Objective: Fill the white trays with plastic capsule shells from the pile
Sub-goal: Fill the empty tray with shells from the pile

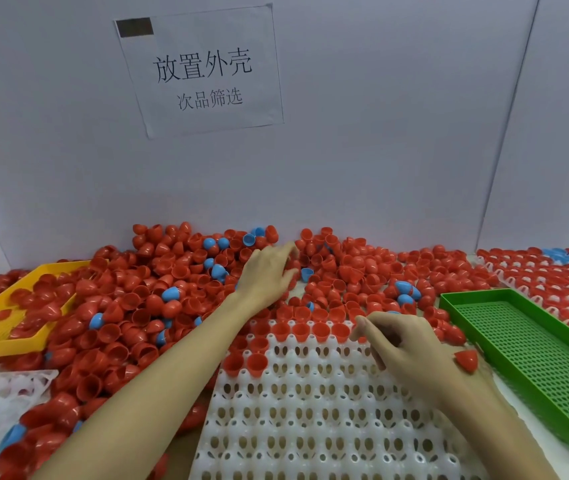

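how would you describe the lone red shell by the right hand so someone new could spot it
Start at the green perforated tray on the right. Just off its near-left edge, one red shell lies beside the right hand. Unlike the seated shells, it lies tipped on its side, outside the white tray.

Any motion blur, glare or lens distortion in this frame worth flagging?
Head view: left hand is motion-blurred over the pile; right hand sharper above the white tray; wide-angle bending at the edges; lighting even, no harsh glare.

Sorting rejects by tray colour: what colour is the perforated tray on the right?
Green: the perforated plastic tray at the right, seen in the head view.
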Available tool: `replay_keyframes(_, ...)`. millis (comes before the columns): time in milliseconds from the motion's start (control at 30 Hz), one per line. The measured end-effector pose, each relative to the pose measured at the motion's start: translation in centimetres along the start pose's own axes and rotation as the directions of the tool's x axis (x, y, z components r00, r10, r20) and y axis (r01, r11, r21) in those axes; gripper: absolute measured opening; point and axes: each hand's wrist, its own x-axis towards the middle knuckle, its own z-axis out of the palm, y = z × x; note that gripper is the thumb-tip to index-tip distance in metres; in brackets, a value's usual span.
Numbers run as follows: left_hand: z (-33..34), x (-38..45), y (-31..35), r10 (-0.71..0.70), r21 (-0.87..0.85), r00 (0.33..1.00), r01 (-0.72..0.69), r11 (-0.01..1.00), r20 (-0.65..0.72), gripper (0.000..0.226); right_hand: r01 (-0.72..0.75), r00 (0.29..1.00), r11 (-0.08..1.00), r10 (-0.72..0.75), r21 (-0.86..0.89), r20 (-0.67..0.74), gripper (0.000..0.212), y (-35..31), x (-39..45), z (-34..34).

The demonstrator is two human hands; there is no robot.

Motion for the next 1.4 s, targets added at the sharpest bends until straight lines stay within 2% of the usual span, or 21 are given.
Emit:
replay_keyframes(67, -1.1, 0.0, 1.0, -0.047, -0.123, 0.999, 0.046, 0.991, -0.007, 0.024, 0.003, 1.000, 1.000, -0.003, 0.001, -0.004, 0.031, 0.0, 0.0, 0.0)
replay_keyframes(133, -2.3, -0.5, 2.4, -0.060, -0.268, 0.997, 0.073, 0.961, 0.057, 0.023, -0.001, 1.000, 1.000, 0.001, 0.000, 0.001, 0.031, 0.1, 0.0, 0.1)
replay_keyframes(233, -3.5, -2.8, 5.2, -0.087, -0.515, 0.986, 0.147, 0.845, 0.139, 0.015, 0.000, 1.000, 1.000, -0.001, -0.009, -0.006, 0.030, 0.0, -0.1, 0.1)
replay_keyframes(267, -3.8, -3.9, 6.1, -0.111, -0.609, 0.978, 0.197, 0.769, 0.177, 0.015, 0.003, 1.000, 1.000, -0.003, -0.013, -0.010, 0.030, -0.1, -0.1, 0.0)
replay_keyframes(333, -4.4, -6.3, 7.7, -0.157, -0.781, 0.946, 0.324, 0.534, 0.285, 0.019, 0.015, 1.000, 0.999, -0.016, -0.031, -0.017, 0.028, -0.5, -0.2, -0.1)
replay_keyframes(400, -5.1, -8.7, 8.7, -0.178, -0.859, 0.898, 0.438, 0.264, 0.402, 0.026, 0.012, 1.000, 1.000, -0.012, 0.008, -0.002, 0.021, -1.3, -0.2, -0.5)
replay_keyframes(433, -5.4, -9.8, 8.9, -0.179, -0.867, 0.876, 0.474, 0.156, 0.447, 0.030, -0.006, 1.000, 0.997, 0.004, 0.083, 0.022, 0.018, -1.9, -0.2, -0.7)
replay_keyframes(467, -5.7, -10.8, 9.1, -0.175, -0.866, 0.862, 0.493, 0.081, 0.475, 0.032, -0.024, 0.998, 0.984, 0.013, 0.176, 0.064, 0.018, -2.5, -0.2, -1.0)
replay_keyframes(533, -6.1, -12.6, 9.3, -0.171, -0.869, 0.859, 0.493, 0.025, 0.483, 0.032, -0.041, 0.985, 0.945, -0.017, 0.323, 0.173, 0.024, -3.4, -0.4, -1.5)
replay_keyframes(567, -6.3, -13.3, 9.4, -0.178, -0.875, 0.864, 0.483, 0.035, 0.470, 0.031, -0.050, 0.972, 0.931, -0.038, 0.362, 0.231, 0.027, -3.8, -0.6, -1.6)
replay_keyframes(633, -6.9, -14.3, 9.5, -0.193, -0.878, 0.878, 0.464, 0.121, 0.437, 0.033, -0.060, 0.953, 0.925, -0.059, 0.374, 0.298, 0.032, -4.3, -0.9, -1.5)
replay_keyframes(733, -7.7, -14.9, 9.4, -0.164, -0.868, 0.897, 0.440, 0.229, 0.411, 0.031, -0.045, 0.956, 0.944, -0.054, 0.326, 0.289, 0.030, -4.4, -1.1, -1.0)
replay_keyframes(867, -7.9, -15.3, 9.0, -0.113, -0.854, 0.916, 0.400, 0.334, 0.385, 0.025, -0.105, 0.963, 0.919, -0.002, 0.381, 0.270, 0.034, -4.0, -1.0, -0.7)
replay_keyframes(933, -7.8, -15.6, 9.1, -0.109, -0.841, 0.924, 0.380, 0.384, 0.368, 0.024, -0.113, 0.968, 0.911, 0.011, 0.396, 0.251, 0.029, -3.7, -1.0, -0.7)
replay_keyframes(1033, -7.4, -16.3, 9.8, -0.141, -0.783, 0.935, 0.349, 0.515, 0.325, 0.033, -0.096, 0.973, 0.919, 0.006, 0.382, 0.231, 0.018, -3.4, -0.9, -0.5)
replay_keyframes(1167, -6.5, -16.9, 10.0, -0.133, -0.677, 0.970, 0.237, 0.697, 0.202, 0.044, -0.122, 0.960, 0.927, 0.019, 0.356, 0.280, 0.017, -3.3, -1.0, -0.5)
replay_keyframes(1333, -6.2, -17.0, 9.5, -0.081, -0.638, 0.984, 0.166, 0.752, 0.160, 0.045, -0.171, 0.919, 0.932, 0.034, 0.320, 0.393, 0.032, -3.7, -1.0, -0.6)
replay_keyframes(1400, -6.4, -16.9, 9.4, -0.037, -0.657, 0.979, 0.163, 0.736, 0.202, 0.047, -0.140, 0.911, 0.940, -0.001, 0.312, 0.412, 0.023, -3.9, -0.7, -0.3)
